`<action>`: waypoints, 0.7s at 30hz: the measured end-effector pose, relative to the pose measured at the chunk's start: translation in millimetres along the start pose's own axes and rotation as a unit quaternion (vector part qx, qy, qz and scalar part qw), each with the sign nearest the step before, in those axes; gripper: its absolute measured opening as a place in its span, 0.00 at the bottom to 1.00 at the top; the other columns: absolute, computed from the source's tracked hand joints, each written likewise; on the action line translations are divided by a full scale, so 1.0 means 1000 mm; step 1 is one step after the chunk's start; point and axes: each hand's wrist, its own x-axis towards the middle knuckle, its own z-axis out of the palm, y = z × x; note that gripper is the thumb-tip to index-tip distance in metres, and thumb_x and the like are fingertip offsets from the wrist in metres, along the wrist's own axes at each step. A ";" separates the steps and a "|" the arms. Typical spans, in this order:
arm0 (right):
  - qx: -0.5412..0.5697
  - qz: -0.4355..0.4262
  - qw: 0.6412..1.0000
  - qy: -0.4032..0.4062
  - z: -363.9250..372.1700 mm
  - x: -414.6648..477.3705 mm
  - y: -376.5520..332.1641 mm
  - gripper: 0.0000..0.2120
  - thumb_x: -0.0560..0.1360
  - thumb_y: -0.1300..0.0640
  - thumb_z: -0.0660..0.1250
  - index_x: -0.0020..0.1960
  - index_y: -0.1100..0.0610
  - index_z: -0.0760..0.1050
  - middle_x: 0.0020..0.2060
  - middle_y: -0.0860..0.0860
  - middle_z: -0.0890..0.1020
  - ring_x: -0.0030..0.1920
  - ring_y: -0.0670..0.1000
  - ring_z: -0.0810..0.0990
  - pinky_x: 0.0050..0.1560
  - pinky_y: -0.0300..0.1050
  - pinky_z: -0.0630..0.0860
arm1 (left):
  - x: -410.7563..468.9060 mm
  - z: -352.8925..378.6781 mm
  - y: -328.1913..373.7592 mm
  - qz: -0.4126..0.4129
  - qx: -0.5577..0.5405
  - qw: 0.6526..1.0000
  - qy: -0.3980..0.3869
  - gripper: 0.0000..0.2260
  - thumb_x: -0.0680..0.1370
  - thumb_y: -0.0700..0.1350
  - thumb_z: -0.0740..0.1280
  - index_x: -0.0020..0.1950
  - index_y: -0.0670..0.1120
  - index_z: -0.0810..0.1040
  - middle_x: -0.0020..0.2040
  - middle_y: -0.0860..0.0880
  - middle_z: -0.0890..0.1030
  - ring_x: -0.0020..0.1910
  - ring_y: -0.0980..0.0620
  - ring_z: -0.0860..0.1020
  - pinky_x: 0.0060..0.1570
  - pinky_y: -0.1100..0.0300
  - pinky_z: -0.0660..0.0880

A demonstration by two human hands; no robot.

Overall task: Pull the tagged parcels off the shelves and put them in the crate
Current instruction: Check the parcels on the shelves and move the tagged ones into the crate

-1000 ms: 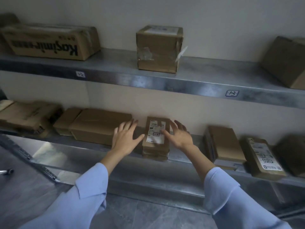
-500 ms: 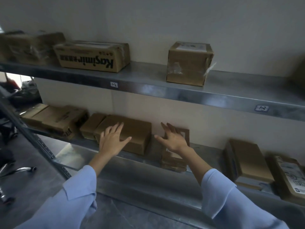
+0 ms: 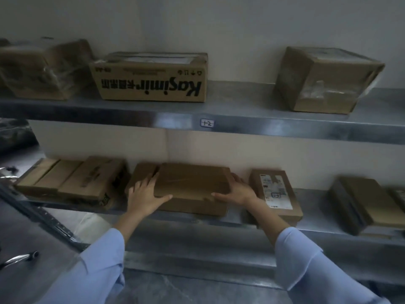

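Note:
A flat brown parcel lies on the lower metal shelf, with no label showing on its top. My left hand grips its left end, thumb on top and fingers down the side. My right hand grips its right end the same way. Just to the right lies a small parcel with a white label and a small tag on top. No crate is in view.
The lower shelf also holds flat cartons at the left and dark parcels at the right. On the upper shelf stand a Kasimir carton, a taped box and a wrapped box. A shelf label marks its edge.
Both hands left the small labelled parcel and moved left onto the flat brown parcel, now gripping its two ends. The view swung left.

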 end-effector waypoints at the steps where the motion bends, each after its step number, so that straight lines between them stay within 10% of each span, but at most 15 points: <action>1: 0.001 0.007 1.000 -0.001 0.006 0.001 -0.004 0.50 0.71 0.31 0.66 0.80 0.46 0.40 0.79 0.54 0.52 0.77 0.59 0.56 0.73 0.55 0.61 | 0.004 0.001 -0.006 0.011 -0.005 1.000 -0.007 0.48 0.61 0.76 0.54 0.78 0.56 0.56 0.77 0.50 0.63 0.71 0.44 0.65 0.64 0.50 0.62; 21: 0.120 0.082 0.988 0.060 0.034 0.005 0.013 0.56 0.65 0.42 0.79 0.80 0.54 0.48 0.76 0.55 0.58 0.76 0.55 0.58 0.75 0.51 0.59 | 0.039 0.038 -0.029 0.099 -0.106 0.989 -0.012 0.45 0.67 0.69 0.70 0.78 0.53 0.59 0.73 0.51 0.68 0.70 0.46 0.67 0.64 0.49 0.63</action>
